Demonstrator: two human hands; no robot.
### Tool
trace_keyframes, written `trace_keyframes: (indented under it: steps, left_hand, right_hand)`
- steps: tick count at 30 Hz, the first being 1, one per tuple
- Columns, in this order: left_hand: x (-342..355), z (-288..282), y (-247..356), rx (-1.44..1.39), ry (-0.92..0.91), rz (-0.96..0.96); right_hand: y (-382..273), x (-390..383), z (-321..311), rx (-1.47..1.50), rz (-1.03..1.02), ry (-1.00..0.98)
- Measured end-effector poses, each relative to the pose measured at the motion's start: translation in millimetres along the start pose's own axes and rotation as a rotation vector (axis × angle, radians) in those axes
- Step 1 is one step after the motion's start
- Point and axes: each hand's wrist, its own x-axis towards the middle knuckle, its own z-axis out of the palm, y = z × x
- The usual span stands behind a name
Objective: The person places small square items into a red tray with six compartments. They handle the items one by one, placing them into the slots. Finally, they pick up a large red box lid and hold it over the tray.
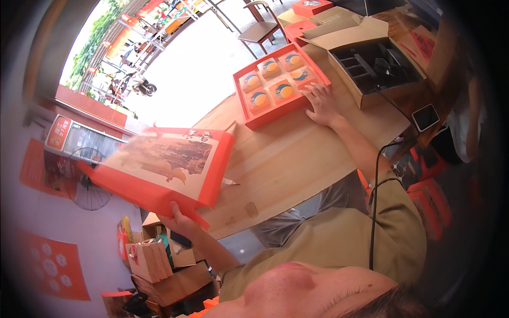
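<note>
My left hand is closed on the near edge of a red gift box lid. The lid is tilted above the left part of the table, and a pale panel printed with a landscape covers its top. Its far left side is smeared by motion. Farther right lies a shallow red gift box without a cover. Several square packets with a blue and yellow print fill it in rows. My right hand rests at the box's right side, fingers spread over the edge and the nearest packet.
The wooden table carries an opened cardboard carton with black inserts at the right. A black cable runs past my right arm. Cartons are stacked at lower left, near a fan. A chair stands beyond the table.
</note>
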Motion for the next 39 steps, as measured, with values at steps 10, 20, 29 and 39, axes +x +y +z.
trace_keyframes:
  steps: [10,20,29,39]
  left_hand:
    - [-39,70,-15,0.626,-0.684,0.981]
    - [-131,65,-98,0.739,-1.096,0.756]
    - [-134,6,-107,0.85,-0.991,0.597]
    - [-126,-19,-119,0.84,-0.874,0.574]
  right_hand:
    - [3,-1,-6,0.173,0.005,0.061]
    - [64,11,71,0.039,0.078,0.123]
    - [54,24,52,-0.048,-0.047,0.27]
    - [-12,-60,-123,0.404,0.641,-0.14]
